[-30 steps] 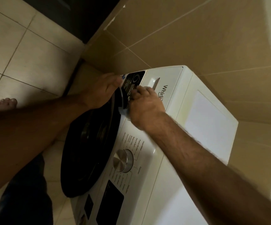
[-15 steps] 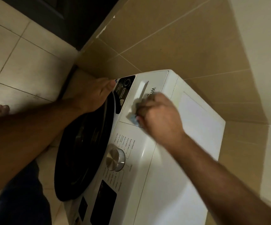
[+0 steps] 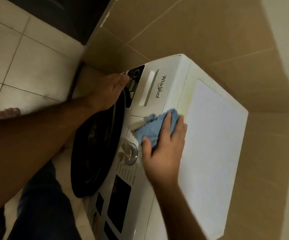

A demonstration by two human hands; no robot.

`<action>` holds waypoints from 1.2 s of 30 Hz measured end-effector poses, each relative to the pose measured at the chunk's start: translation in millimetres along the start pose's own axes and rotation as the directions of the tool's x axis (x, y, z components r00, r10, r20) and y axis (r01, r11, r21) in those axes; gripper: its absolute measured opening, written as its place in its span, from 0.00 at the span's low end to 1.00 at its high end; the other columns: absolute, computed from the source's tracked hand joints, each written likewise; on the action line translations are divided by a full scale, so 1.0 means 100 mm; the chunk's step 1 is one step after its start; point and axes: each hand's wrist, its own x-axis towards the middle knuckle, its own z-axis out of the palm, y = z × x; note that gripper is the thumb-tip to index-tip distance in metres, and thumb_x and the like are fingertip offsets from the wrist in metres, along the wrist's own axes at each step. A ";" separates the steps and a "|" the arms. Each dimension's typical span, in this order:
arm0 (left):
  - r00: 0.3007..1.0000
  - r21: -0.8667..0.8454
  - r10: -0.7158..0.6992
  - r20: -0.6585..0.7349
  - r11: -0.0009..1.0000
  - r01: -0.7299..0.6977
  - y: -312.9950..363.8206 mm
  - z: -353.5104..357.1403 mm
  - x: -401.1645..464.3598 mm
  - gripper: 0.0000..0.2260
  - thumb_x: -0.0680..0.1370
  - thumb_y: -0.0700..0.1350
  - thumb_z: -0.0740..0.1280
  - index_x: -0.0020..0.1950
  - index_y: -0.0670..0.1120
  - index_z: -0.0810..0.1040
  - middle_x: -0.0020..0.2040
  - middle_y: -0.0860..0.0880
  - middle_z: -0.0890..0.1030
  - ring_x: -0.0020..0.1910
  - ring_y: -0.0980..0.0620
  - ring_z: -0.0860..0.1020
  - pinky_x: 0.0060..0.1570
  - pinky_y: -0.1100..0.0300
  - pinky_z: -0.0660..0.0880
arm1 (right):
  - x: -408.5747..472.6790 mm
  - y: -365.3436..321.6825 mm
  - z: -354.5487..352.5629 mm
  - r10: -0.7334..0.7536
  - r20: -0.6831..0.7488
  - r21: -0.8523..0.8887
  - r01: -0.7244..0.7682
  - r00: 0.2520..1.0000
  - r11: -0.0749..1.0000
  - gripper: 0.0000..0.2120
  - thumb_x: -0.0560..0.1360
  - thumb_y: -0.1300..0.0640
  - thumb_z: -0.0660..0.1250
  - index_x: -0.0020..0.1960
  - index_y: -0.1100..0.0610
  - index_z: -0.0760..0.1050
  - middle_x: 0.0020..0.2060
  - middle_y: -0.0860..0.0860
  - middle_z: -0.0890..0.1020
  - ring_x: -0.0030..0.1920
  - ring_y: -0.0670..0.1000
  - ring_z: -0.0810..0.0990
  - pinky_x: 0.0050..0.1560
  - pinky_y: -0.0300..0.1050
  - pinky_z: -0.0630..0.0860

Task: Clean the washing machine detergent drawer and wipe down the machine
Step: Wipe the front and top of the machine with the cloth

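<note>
The top of the washing machine (image 3: 214,135) lies bare to the right of the right hand (image 3: 164,151), and free passage is offered there. It is hemmed in by the tiled wall (image 3: 209,32) at the far and right sides. On the front panel, the dial (image 3: 127,153) stands proud just left of that hand. The door (image 3: 98,144) is blocked at its far rim by the left hand (image 3: 105,94).

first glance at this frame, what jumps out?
The blue cloth draws the eye first, pressed by the right hand onto the front top edge of the white Whirlpool washing machine, just above the silver dial. Next, the left hand rests at the upper rim of the dark round door, beside the closed detergent drawer.
</note>
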 end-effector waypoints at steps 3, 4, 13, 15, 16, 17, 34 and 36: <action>1.000 0.031 -0.002 0.021 1.000 0.002 0.16 0.04 -0.06 0.18 0.84 0.53 0.50 0.41 0.49 0.73 0.39 0.51 0.73 0.39 0.57 0.72 0.43 0.63 0.68 | -0.28 0.01 0.03 0.123 0.037 -0.015 -0.123 0.992 0.992 0.42 0.74 0.39 0.62 0.79 0.50 0.45 0.78 0.55 0.50 0.78 0.57 0.50 0.75 0.57 0.57; 0.999 0.041 0.002 0.038 0.999 -0.004 0.20 0.04 -0.08 0.21 0.83 0.55 0.49 0.48 0.45 0.77 0.45 0.49 0.76 0.45 0.55 0.74 0.49 0.60 0.70 | -0.19 0.02 0.01 0.138 0.037 -0.004 -0.138 0.990 0.990 0.43 0.72 0.39 0.64 0.78 0.51 0.47 0.77 0.56 0.54 0.76 0.59 0.55 0.71 0.61 0.63; 0.996 0.059 -0.016 0.092 0.998 0.010 0.30 0.07 -0.08 0.21 0.84 0.55 0.48 0.65 0.45 0.73 0.58 0.48 0.74 0.54 0.59 0.69 0.56 0.58 0.67 | 1.99 0.14 -0.27 0.240 -0.053 0.114 -0.233 0.969 0.966 0.40 0.74 0.31 0.55 0.79 0.51 0.54 0.78 0.56 0.55 0.77 0.61 0.51 0.75 0.62 0.49; 0.994 0.055 -0.040 0.106 0.998 0.035 0.28 0.06 -0.09 0.20 0.83 0.56 0.48 0.64 0.48 0.73 0.57 0.49 0.73 0.52 0.60 0.70 0.56 0.58 0.66 | 2.22 0.15 -0.30 0.221 -0.076 0.058 -0.217 0.972 0.974 0.39 0.73 0.30 0.51 0.78 0.51 0.59 0.77 0.56 0.59 0.76 0.61 0.54 0.74 0.62 0.53; 0.994 0.045 -0.047 0.104 0.998 0.042 0.28 0.06 -0.10 0.21 0.83 0.56 0.48 0.64 0.46 0.73 0.57 0.48 0.74 0.53 0.59 0.70 0.58 0.58 0.66 | 2.24 0.16 -0.28 0.203 -0.082 0.049 -0.199 0.976 0.979 0.39 0.74 0.30 0.50 0.77 0.52 0.60 0.77 0.56 0.58 0.76 0.62 0.54 0.74 0.62 0.53; 0.993 0.039 -0.048 0.103 0.998 0.044 0.29 0.06 -0.11 0.21 0.83 0.55 0.49 0.65 0.45 0.72 0.59 0.46 0.75 0.55 0.57 0.70 0.59 0.59 0.65 | 2.21 0.17 -0.26 0.187 -0.089 0.055 -0.182 0.978 0.982 0.38 0.75 0.31 0.50 0.78 0.52 0.59 0.78 0.57 0.57 0.77 0.62 0.52 0.75 0.61 0.52; 0.975 0.080 0.034 0.217 0.995 -0.053 0.29 0.18 -0.71 0.26 0.81 0.57 0.47 0.70 0.44 0.70 0.67 0.45 0.73 0.61 0.60 0.67 0.61 0.60 0.65 | -0.20 0.15 0.06 0.075 -0.089 0.007 -0.075 0.993 0.997 0.47 0.67 0.35 0.69 0.76 0.55 0.55 0.70 0.53 0.64 0.67 0.55 0.65 0.65 0.53 0.70; 0.976 0.048 0.046 0.211 0.997 -0.057 0.21 0.15 -0.78 0.24 0.82 0.55 0.48 0.70 0.44 0.70 0.68 0.45 0.73 0.61 0.60 0.66 0.60 0.64 0.63 | 0.09 0.10 0.07 0.130 -0.103 -0.018 -0.132 0.986 0.991 0.49 0.66 0.33 0.68 0.77 0.54 0.53 0.73 0.55 0.61 0.71 0.58 0.62 0.67 0.58 0.67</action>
